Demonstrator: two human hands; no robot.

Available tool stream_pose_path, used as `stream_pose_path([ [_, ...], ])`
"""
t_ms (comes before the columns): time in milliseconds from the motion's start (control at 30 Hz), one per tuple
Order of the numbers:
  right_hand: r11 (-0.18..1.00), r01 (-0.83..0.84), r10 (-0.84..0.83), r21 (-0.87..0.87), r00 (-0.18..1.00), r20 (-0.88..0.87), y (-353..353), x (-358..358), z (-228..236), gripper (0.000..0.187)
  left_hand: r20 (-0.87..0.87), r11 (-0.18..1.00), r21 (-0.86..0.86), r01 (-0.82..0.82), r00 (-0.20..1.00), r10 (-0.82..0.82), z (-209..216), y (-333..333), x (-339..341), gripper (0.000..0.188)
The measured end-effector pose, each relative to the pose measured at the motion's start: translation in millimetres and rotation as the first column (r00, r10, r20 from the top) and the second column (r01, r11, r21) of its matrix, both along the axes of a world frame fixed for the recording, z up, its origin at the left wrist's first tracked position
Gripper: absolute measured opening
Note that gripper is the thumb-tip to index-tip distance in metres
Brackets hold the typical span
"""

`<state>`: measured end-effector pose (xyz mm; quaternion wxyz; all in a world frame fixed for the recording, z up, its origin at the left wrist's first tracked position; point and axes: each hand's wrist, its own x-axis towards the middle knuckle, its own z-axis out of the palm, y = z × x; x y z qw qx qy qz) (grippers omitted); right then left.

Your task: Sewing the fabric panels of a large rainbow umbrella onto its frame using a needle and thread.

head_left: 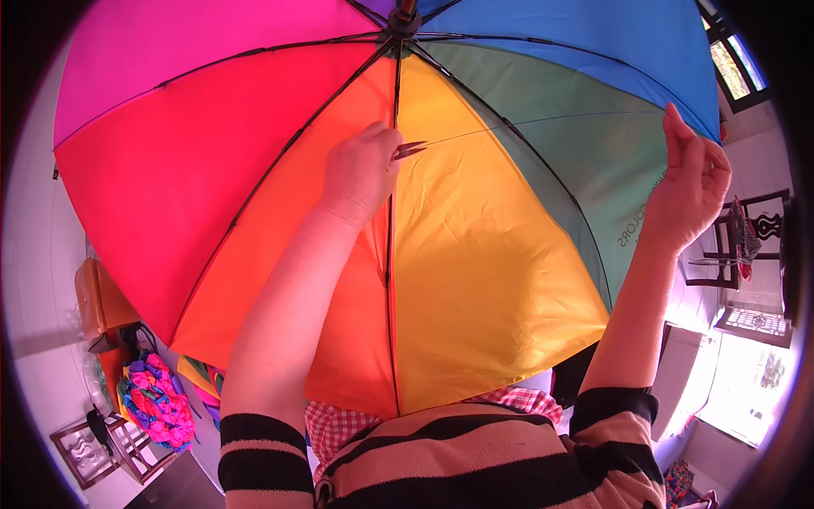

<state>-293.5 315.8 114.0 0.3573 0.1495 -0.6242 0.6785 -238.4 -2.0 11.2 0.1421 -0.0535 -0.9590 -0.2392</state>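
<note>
A rainbow-coloured umbrella [475, 280] is spread open before me with its inside facing me, and its dark ribs [289, 144] meet at the hub [404, 23]. My left hand [363, 170] is closed in front of the orange and yellow panels, around small snips [410, 150] whose pointed blades stick out to the right. A thin dark thread [543, 118] runs from near the blade tips across the yellow and green panels. Its far end meets the pinched fingertips of my right hand [691, 182], raised by the blue panel's edge. Whether a needle is there is too small to tell.
Bright crumpled multicoloured fabric [158, 400] lies at the lower left, beside a brown box-like thing [103, 297] and a dark wooden chair [127, 445]. Another wooden chair [742, 242] stands at the right. A window [734, 64] is at the upper right.
</note>
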Motion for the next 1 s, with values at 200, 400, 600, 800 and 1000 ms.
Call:
stream_pose_path([
  [200, 0.996, -0.054, 0.057, 0.077, 0.998, -0.029, 5.7, 22.2, 6.0, 0.006, -0.016, 0.989, 0.126, 0.072, 0.997, -0.071, 37.7, -20.0, 8.0, 0.011],
  [400, 0.992, -0.123, 0.124, 0.026, 0.992, -0.022, 8.3, 32.7, 14.5, 0.006, 0.227, 0.849, -0.453, 0.273, 0.956, -0.187, 51.2, -14.7, 4.6, 0.010],
  [600, 0.986, -0.168, 0.168, 0.025, 0.985, -0.026, 8.8, 47.7, 21.9, 0.006, 0.270, 0.727, -0.646, 0.235, 0.960, -0.070, 51.3, 3.7, 10.7, 0.011],
  [800, 0.889, -0.458, 0.419, 0.004, 0.816, 0.400, -38.0, 99.6, -31.5, 0.007, 0.601, 0.979, -0.110, -0.172, 0.773, 0.203, 5.8, 21.8, 93.6, 0.027],
  [1000, 0.719, -0.674, 0.501, -0.169, 0.334, 0.799, -90.3, 156.9, -117.8, 0.004, 0.536, 0.943, -0.227, -0.243, 0.777, 0.330, -40.1, 54.3, 136.0, 0.034],
])
